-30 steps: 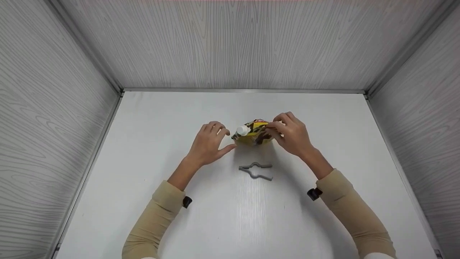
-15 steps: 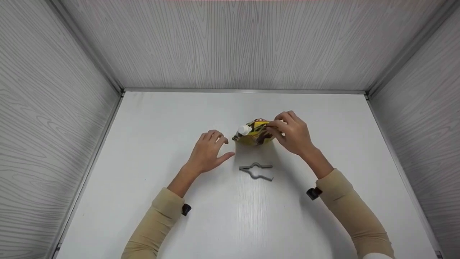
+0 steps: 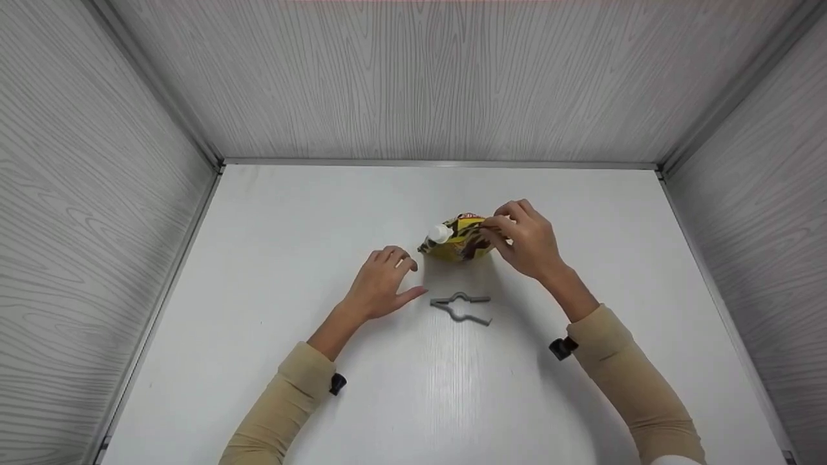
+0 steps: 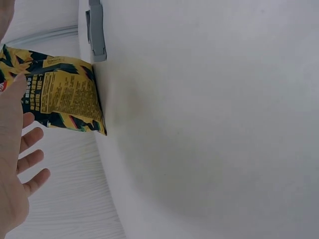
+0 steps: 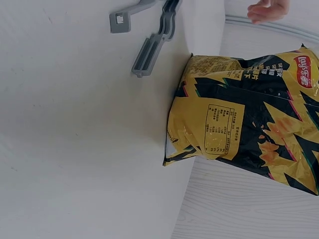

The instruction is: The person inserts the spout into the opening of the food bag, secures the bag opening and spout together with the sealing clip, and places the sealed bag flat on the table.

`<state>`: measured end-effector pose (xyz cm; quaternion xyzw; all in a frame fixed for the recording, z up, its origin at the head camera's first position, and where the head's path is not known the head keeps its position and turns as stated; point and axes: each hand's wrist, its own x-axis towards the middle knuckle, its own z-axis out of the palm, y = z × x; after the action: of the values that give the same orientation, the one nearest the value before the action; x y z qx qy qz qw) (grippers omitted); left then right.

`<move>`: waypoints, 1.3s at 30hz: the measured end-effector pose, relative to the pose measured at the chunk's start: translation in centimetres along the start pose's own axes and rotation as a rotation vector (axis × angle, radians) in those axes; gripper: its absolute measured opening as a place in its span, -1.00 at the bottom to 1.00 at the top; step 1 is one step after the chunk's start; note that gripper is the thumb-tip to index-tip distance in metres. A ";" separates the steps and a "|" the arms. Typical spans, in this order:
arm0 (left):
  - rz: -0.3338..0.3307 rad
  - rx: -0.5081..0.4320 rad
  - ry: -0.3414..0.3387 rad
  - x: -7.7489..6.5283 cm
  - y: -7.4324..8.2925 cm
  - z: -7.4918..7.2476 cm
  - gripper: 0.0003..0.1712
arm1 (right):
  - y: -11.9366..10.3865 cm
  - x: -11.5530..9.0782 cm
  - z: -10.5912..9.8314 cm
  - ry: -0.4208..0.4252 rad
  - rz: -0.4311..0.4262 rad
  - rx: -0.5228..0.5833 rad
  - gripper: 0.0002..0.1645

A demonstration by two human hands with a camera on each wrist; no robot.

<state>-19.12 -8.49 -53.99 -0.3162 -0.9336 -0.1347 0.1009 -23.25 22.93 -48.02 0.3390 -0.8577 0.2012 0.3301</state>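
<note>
A yellow and black Lay's chip bag (image 3: 464, 240) stands upright on the white table, its printed back showing in the right wrist view. At its top right edge my right hand (image 3: 528, 240) pinches the bag between thumb and fingers. A round white cap-like piece (image 3: 440, 233) shows at the bag's upper left corner in the head view. My left hand (image 3: 381, 289) holds nothing; its fingers are loosely bent, thumb apart. Just right of that thumb lies a grey bag clip (image 3: 477, 299), its two bowed arms spread. The left wrist view shows the clip (image 4: 97, 32) before the bag (image 4: 65, 94).
The white table (image 3: 258, 361) is enclosed by grey wood-grain panels, with a back wall (image 3: 439, 84) and side walls (image 3: 71, 194). A metal strip (image 3: 323, 162) runs along the table's back edge. A small black wrist camera (image 3: 337, 383) sits at the left cuff.
My left hand has drawn away from the bag toward me, down beside the clip. My right hand keeps its pinch on the bag, nearly still. The clip has not moved.
</note>
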 end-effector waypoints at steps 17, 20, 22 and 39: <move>0.059 -0.042 -0.063 -0.3 1.1 2.7 -0.49 | -0.3 0.1 -0.2 -0.015 0.012 -0.007 -0.80; 0.059 -0.055 -0.095 -0.3 1.2 3.0 -0.46 | -0.3 0.2 -0.1 -0.017 0.015 -0.010 -0.80; 0.065 -0.059 -0.119 -0.2 1.3 3.2 -0.43 | -0.3 0.2 -0.2 -0.017 0.017 -0.012 -0.79; 0.138 0.001 -0.208 -0.2 2.4 4.8 -0.38 | -0.2 0.1 0.0 0.006 0.003 0.000 -0.82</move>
<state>-18.00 -5.25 -58.12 -0.3918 -0.9152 -0.0935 0.0127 -23.17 22.78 -47.88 0.3370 -0.8572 0.2029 0.3324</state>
